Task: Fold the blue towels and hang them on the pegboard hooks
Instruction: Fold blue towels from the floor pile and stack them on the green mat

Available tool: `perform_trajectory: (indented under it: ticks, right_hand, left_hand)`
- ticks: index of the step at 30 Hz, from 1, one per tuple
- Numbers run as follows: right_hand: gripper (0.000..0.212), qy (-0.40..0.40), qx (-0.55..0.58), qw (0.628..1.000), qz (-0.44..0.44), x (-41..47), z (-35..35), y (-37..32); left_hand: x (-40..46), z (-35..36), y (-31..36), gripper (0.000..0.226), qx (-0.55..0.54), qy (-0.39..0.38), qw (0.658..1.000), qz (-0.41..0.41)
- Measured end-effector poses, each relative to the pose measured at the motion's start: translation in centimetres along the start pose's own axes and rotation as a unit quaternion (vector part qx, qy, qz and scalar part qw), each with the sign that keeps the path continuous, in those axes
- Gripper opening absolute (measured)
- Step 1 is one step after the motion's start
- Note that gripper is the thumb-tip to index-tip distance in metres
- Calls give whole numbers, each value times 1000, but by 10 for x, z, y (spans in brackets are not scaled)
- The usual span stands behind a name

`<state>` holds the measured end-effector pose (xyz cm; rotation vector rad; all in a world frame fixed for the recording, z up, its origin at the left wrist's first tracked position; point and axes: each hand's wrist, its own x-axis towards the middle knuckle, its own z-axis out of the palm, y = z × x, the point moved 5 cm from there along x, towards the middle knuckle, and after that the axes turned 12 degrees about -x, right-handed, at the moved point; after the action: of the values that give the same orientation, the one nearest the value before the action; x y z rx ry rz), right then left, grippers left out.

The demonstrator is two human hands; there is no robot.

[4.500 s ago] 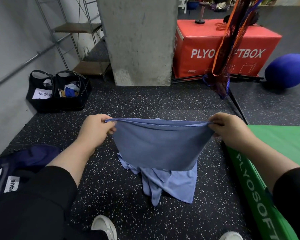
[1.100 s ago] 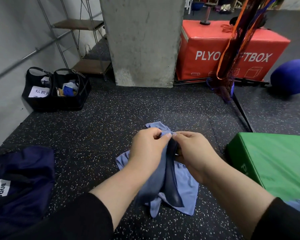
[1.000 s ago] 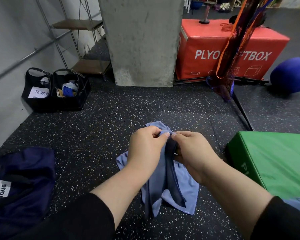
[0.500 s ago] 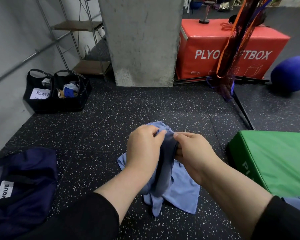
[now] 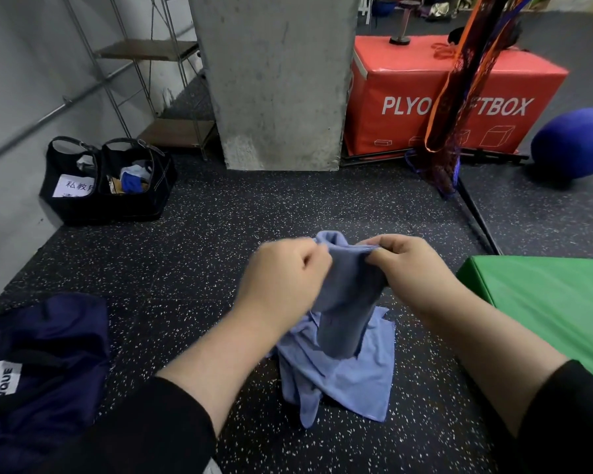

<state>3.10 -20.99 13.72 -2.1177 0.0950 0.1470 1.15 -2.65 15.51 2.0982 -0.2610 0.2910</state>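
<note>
Two hands, bunched, drooping blue towel

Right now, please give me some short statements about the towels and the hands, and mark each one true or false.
1. Both the left hand and the right hand grip the held blue towel. True.
2. A second blue towel lies on the floor. True.
3. The held towel is spread out flat and wide. False: it hangs bunched between the hands.
4. The green box is on the person's left. False: it is on the right.
</note>
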Motion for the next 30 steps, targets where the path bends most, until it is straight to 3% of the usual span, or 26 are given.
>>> perform_trajectory:
  ticks: [2, 5, 6, 9, 10, 13, 20, 23, 25, 27, 30]
  right_hand:
    - [27, -18, -66, 997, -34, -1, -4, -5]
    - [26, -58, -100, 990, -86, -7, -6, -17]
    - [25, -67, -106, 988, -94, -8, -5, -19]
    - [25, -63, -125, 984, -106, -5, -6, -15]
    - [24, -56, -146, 982, -110, -3, -8, -13]
    - [24, -24, -210, 970, -121, 0, -10, -11]
    - [32, -8, -183, 972, -144, -3, -3, -19]
    - [29, -2, -191, 970, -153, -6, 2, -23]
    - [23, -1, -197, 968, -154, -7, 6, -23]
    - [19, 2, -210, 967, -148, -8, 10, -23]
    - [15, 9, -239, 962, -134, -12, 14, -24]
  left_hand:
    - [6, -14, 3, 26, 35, -22, 998, 38]
    - [7, -1, -6, 87, 173, -175, 969, 7]
    - [5, 4, -10, 90, 199, -194, 961, -3]
    - [2, 11, -11, 32, 166, -175, 970, -12]
    - [2, 9, -11, 25, 144, -157, 977, -29]
    - [5, 0, -4, 24, 131, -127, 983, -39]
    - [6, -6, -1, 5, 151, -132, 977, -72]
    - [5, -7, -12, 35, 170, -127, 971, -114]
    - [5, -7, -18, 40, 172, -120, 966, -153]
    - [3, -4, -23, 38, 98, -113, 965, -214]
    - [-2, 3, -29, 19, -126, -60, 939, -315]
